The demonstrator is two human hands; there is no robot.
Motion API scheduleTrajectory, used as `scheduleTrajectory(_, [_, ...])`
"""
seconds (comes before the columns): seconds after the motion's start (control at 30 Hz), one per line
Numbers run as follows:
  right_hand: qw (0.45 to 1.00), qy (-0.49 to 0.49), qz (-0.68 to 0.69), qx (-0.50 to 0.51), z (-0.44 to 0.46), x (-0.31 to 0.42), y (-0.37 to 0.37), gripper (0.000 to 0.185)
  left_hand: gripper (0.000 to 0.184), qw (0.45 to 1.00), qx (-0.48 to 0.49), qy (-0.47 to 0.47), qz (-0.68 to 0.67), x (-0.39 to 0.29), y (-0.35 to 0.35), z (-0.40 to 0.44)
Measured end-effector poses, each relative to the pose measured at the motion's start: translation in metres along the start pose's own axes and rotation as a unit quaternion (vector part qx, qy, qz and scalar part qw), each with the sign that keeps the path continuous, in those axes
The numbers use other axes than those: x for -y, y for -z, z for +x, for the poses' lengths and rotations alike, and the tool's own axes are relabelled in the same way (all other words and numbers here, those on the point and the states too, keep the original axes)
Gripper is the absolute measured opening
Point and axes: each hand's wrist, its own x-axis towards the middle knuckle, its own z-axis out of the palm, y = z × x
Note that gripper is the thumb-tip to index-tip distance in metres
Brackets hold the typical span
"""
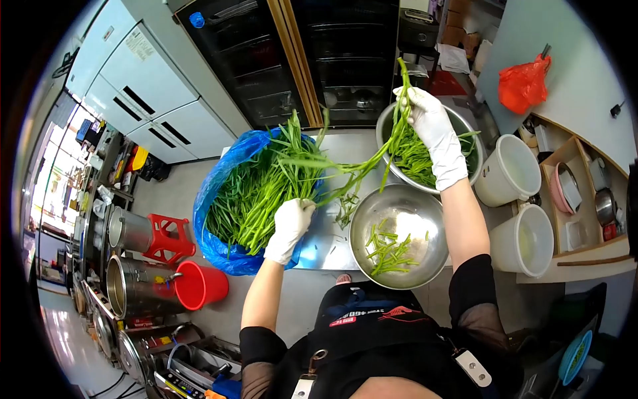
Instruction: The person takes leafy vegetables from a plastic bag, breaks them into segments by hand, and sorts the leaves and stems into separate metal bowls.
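Note:
My right hand [430, 120], in a white glove, is closed round a bunch of long green stems [397, 136], raised over the back bowl. The stems trail left toward the blue bag. My gloved left hand [292, 223] has its fingers closed at the right side of the leafy greens [252, 193] that fill the blue plastic bag [207, 229]; its fingertips are partly hidden. Cut green pieces fill part of the back metal bowl [384, 133]. In the front metal bowl [425, 256] lie short stem pieces [387, 253].
The bag and bowls stand on a metal table [332, 249], with loose leaves [347, 209] between them. White buckets [508, 171] are at the right. A red bucket [199, 286] and red stool [167, 238] stand at the left. Dark glass cabinet doors [345, 60] are behind.

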Motion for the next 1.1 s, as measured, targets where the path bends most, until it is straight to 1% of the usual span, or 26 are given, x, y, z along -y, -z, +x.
scheduleTrajectory(0.07, [0.999,-0.026,-0.022,0.029,-0.005,0.0,0.0,0.025,0.019,0.997,0.009,-0.054,0.05,0.006,0.016,-0.006])
scheduleTrajectory(0.13, [0.987,-0.06,-0.146,0.034,-0.009,0.003,-0.003,0.027,0.019,0.991,0.013,-0.05,0.122,-0.001,0.048,-0.014])
scheduleTrajectory(0.17, [0.97,-0.047,-0.234,0.047,-0.011,0.003,-0.008,0.027,0.018,0.984,-0.012,-0.045,0.169,-0.012,0.066,-0.016])
scheduleTrajectory(0.2, [0.96,-0.061,-0.259,0.084,-0.012,0.005,-0.014,0.027,0.017,0.975,-0.038,-0.038,0.216,-0.018,0.079,-0.017])
scheduleTrajectory(0.23, [0.948,-0.08,-0.288,0.112,-0.011,0.003,-0.019,0.025,0.013,0.971,-0.168,-0.112,0.126,-0.023,0.088,-0.015])
scheduleTrajectory(0.27, [0.933,-0.1,-0.317,0.142,-0.009,0.0,-0.025,0.024,0.011,0.978,-0.18,-0.077,0.079,-0.033,0.097,-0.014])
scheduleTrajectory(0.3, [0.918,-0.095,-0.344,0.17,-0.008,-0.003,-0.033,0.024,0.012,0.976,-0.199,-0.091,0.018,-0.046,0.105,-0.01])
scheduleTrajectory(0.33, [0.887,-0.099,-0.402,0.205,-0.008,0.001,-0.045,0.026,0.013,0.969,-0.219,-0.105,-0.042,-0.058,0.109,-0.005])
scheduleTrajectory(0.4, [0.874,-0.09,-0.384,0.284,-0.002,-0.011,-0.055,0.025,0.018,0.949,-0.241,-0.183,-0.089,-0.075,0.11,0.006])
scheduleTrajectory(0.47, [0.844,-0.122,-0.393,0.345,0.001,-0.016,-0.071,0.025,0.019,0.948,-0.232,-0.19,-0.107,-0.08,0.103,0.019])
scheduleTrajectory(0.53, [0.801,-0.144,-0.424,0.398,0.0,-0.012,-0.091,0.025,0.019,0.971,-0.125,-0.132,-0.156,-0.082,0.104,0.024])
scheduleTrajectory(0.57, [0.785,-0.114,-0.439,0.421,0.002,-0.017,-0.095,0.024,0.02,0.973,-0.082,-0.115,-0.184,-0.073,0.098,0.028])
scheduleTrajectory(0.6, [0.78,-0.097,-0.429,0.445,0.009,-0.038,-0.09,0.024,0.024,0.986,-0.005,-0.054,-0.158,-0.072,0.101,0.03])
scheduleTrajectory(0.67, [0.774,-0.116,-0.44,0.44,0.008,-0.044,-0.097,0.026,0.026,0.967,0.093,0.027,-0.238,-0.061,0.095,0.034])
scheduleTrajectory(0.77, [0.757,-0.136,-0.452,0.452,0.007,-0.061,-0.098,0.027,0.026,0.971,0.13,0.042,-0.197,-0.061,0.097,0.026])
scheduleTrajectory(0.8, [0.778,-0.083,-0.472,0.407,0.004,-0.067,-0.097,0.027,0.023,0.969,0.121,0.053,-0.21,-0.056,0.092,0.025])
scheduleTrajectory(0.87, [0.806,0.025,-0.502,0.313,-0.005,-0.077,-0.094,0.028,0.023,0.939,0.111,0.123,-0.3,-0.051,0.086,0.019])
scheduleTrajectory(0.9, [0.813,0.064,-0.547,0.188,-0.014,-0.078,-0.097,0.026,0.017,0.92,0.096,0.143,-0.352,-0.045,0.081,0.016])
scheduleTrajectory(0.93, [0.81,0.101,-0.565,0.119,-0.026,-0.069,-0.107,0.017,0.014,0.911,0.091,0.161,-0.367,-0.035,0.076,0.016])
scheduleTrajectory(1.03, [0.786,0.27,-0.551,0.074,-0.05,-0.082,-0.116,0.01,0.014,0.885,0.055,0.169,-0.43,-0.022,0.066,0.007])
scheduleTrajectory(1.07, [0.759,0.316,-0.561,0.099,-0.058,-0.089,-0.118,0.011,0.013,0.877,0.05,0.172,-0.446,-0.02,0.065,0.004])
scheduleTrajectory(1.1, [0.756,0.331,-0.554,0.113,-0.065,-0.093,-0.124,0.015,0.013,0.869,0.046,0.174,-0.461,-0.018,0.063,0.001])
